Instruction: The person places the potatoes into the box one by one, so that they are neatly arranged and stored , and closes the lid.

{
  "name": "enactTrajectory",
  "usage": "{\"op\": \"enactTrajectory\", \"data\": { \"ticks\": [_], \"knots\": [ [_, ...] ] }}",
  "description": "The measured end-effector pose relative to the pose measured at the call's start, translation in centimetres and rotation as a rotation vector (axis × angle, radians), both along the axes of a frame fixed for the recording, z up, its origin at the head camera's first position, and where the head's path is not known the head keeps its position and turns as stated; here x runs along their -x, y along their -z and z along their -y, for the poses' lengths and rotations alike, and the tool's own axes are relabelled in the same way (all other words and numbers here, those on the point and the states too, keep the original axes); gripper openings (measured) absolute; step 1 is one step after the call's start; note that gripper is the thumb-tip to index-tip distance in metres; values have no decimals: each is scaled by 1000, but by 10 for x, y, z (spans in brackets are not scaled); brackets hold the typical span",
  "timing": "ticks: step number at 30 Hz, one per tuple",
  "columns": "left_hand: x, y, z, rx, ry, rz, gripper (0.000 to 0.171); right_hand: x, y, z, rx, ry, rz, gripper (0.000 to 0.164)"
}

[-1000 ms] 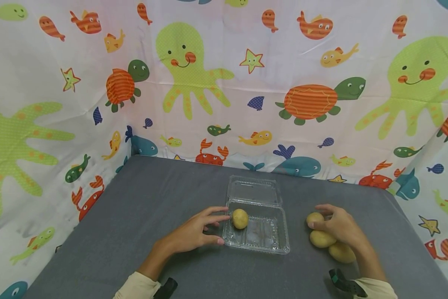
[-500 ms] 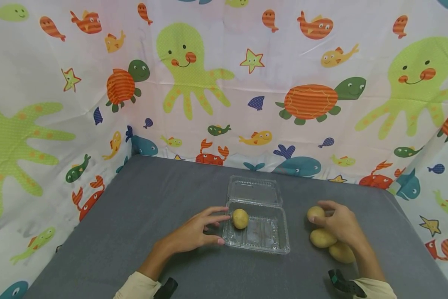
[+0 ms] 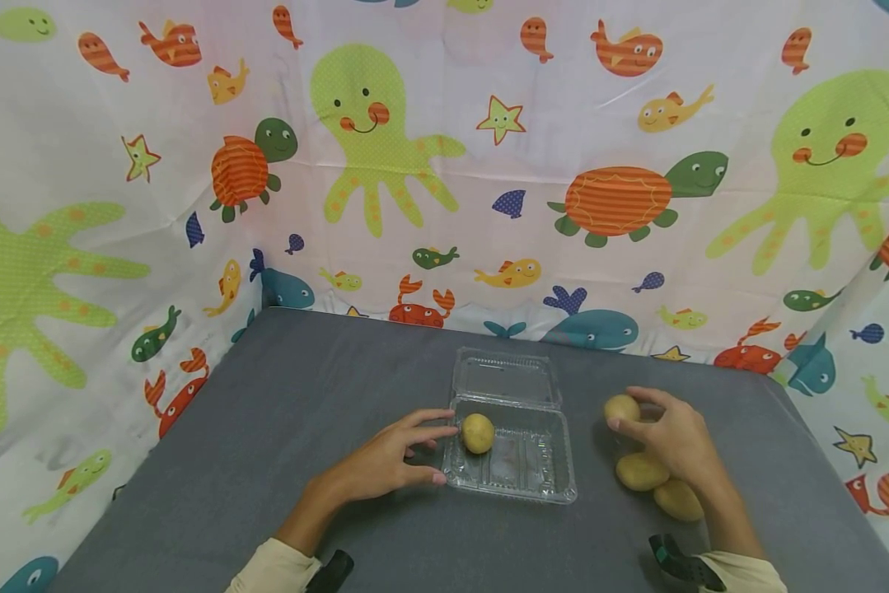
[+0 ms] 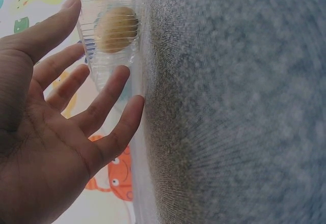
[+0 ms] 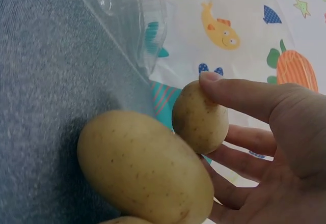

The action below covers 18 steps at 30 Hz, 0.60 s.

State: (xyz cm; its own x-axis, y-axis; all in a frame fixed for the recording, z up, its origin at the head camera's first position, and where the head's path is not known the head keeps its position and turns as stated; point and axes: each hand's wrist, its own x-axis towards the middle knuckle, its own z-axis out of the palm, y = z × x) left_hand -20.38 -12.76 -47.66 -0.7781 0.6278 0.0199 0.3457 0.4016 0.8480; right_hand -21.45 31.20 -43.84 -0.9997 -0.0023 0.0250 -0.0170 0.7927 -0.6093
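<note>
My right hand (image 3: pixel 674 432) pinches a small potato (image 3: pixel 621 410) between thumb and fingers; the right wrist view shows this held potato (image 5: pixel 200 118) off the table. Just below it lie a middle potato (image 3: pixel 642 472) and a lower potato (image 3: pixel 678 500), close together on the table. A clear plastic clamshell box (image 3: pixel 533 486) stands in the middle with its lid (image 3: pixel 505 377) folded back. Inside, at the left, sits one potato (image 3: pixel 478 433). Against the box's left side my left hand (image 3: pixel 385 461) rests with spread, nearly straight fingers; in the left wrist view its palm (image 4: pixel 51 147) holds nothing.
A grey cloth (image 3: pixel 325 362) covers the table. Behind and at both sides hangs a white curtain (image 3: pixel 444 189) printed with sea animals. Dark straps with small devices sit at both wrists, such as the right wrist device (image 3: pixel 685 564).
My right hand has lifted the small potato off the table and carried it slightly up and away from the other two. The left hand and the box have stayed still.
</note>
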Motion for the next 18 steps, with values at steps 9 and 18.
{"op": "enactTrajectory", "data": {
  "ticks": [9, 18],
  "knots": [
    [-1, -1, -1, -1, -2, 3, 65, -2, -5, 10, 28, 3, -32, 75],
    [-1, -1, -1, 6, -6, -1, 65, -6, -11, 19, 62, -17, -51, 72]
  ]
}}
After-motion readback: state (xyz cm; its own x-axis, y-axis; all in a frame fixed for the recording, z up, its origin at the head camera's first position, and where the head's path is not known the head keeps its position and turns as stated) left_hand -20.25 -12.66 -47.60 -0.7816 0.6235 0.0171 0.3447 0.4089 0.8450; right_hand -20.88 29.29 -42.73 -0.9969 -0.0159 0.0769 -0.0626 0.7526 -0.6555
